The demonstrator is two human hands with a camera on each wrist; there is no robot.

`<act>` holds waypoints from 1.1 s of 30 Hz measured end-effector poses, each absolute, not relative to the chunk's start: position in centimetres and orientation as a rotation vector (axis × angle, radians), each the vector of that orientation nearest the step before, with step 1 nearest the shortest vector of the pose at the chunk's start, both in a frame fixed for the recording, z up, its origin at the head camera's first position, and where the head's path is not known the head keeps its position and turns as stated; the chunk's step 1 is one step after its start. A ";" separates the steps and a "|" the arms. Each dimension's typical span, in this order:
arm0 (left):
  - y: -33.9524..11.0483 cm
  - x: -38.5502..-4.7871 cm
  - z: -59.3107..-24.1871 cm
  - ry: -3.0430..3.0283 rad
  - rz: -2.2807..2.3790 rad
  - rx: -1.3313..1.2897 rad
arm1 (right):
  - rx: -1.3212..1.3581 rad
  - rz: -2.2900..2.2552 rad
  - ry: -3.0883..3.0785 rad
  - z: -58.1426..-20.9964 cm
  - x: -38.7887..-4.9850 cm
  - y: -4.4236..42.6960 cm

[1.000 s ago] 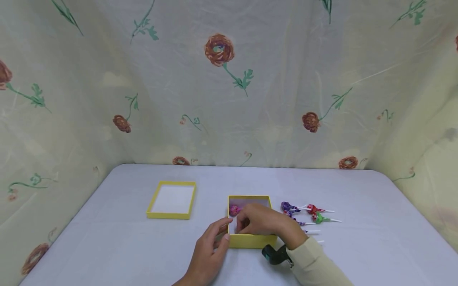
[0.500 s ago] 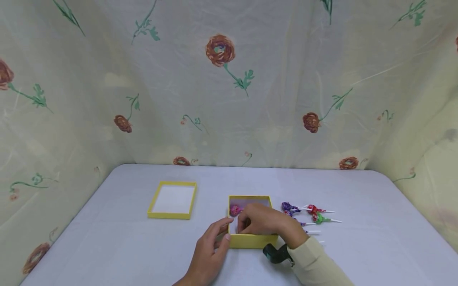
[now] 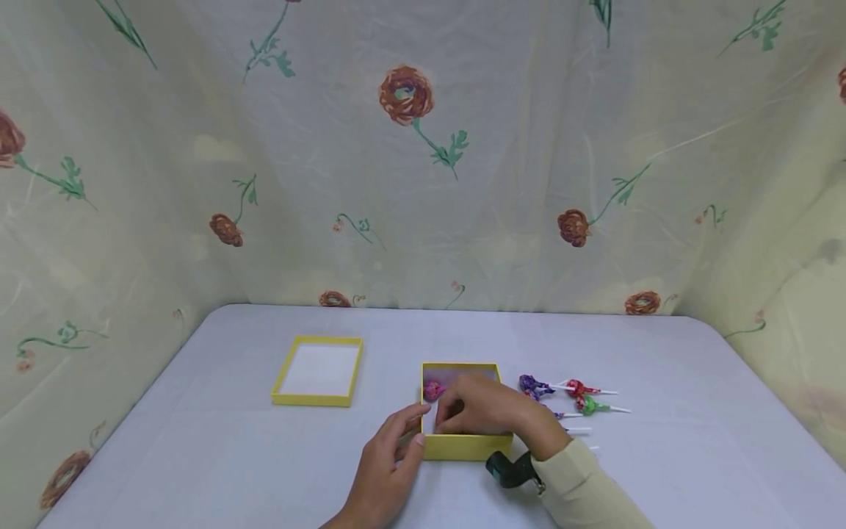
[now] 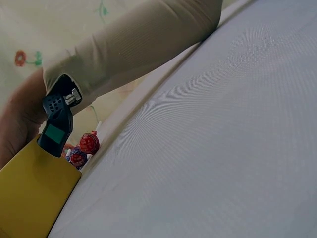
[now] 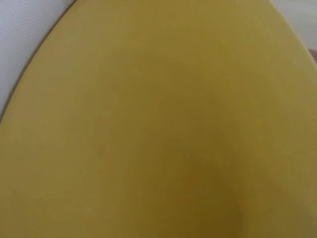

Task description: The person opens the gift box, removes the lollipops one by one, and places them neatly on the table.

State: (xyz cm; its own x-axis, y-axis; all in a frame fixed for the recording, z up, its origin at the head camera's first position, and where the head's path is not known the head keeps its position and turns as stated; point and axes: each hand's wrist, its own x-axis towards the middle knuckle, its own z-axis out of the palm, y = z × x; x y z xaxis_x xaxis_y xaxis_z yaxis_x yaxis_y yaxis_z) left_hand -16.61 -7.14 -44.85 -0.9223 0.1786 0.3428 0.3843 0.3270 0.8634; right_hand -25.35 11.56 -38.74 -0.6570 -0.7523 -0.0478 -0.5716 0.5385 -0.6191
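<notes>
A yellow box (image 3: 466, 447) with a pale inside stands at the middle of the table in the head view. My left hand (image 3: 385, 466) rests against its left side near the front corner, fingers loosely bent and thumb by the corner. Inside the box is my right hand (image 3: 477, 405), its fingers bent downward; the far fingertips and anything between them are hidden. A pink-wrapped lollipop (image 3: 433, 390) lies at the box's left wall, beside the right hand's fingers. In the right wrist view the yellow box wall (image 5: 148, 99) fills nearly everything.
Right of the box lie several lollipops, among them a purple lollipop (image 3: 532, 384), a red lollipop (image 3: 576, 387) and a green lollipop (image 3: 588, 404). The yellow-rimmed lid (image 3: 311, 400) lies at the left. A black wrist camera (image 3: 507, 470) sits before the box. Floral cloth (image 3: 489, 184) hangs behind.
</notes>
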 end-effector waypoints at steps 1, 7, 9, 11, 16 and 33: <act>-7.2 -16.6 -44.8 -2.404 -1.644 -0.517 | -1.102 -0.841 2.469 -38.7 -25.4 11.6; -7.2 -16.6 -44.9 -2.419 -1.641 -0.518 | -1.091 -0.862 2.464 -38.8 -25.4 11.7; -7.2 -16.6 -44.9 -2.421 -1.642 -0.519 | -1.087 -0.849 2.463 -38.8 -25.4 11.7; -7.1 -16.7 -44.9 -2.427 -1.637 -0.516 | -1.076 -0.838 2.456 -38.8 -25.4 11.7; -7.1 -16.7 -44.9 -2.427 -1.640 -0.511 | -1.055 -0.825 2.449 -38.6 -25.3 11.6; -7.2 -16.8 -45.0 -2.401 -1.656 -0.540 | -1.084 -0.927 2.574 -37.6 -25.0 12.0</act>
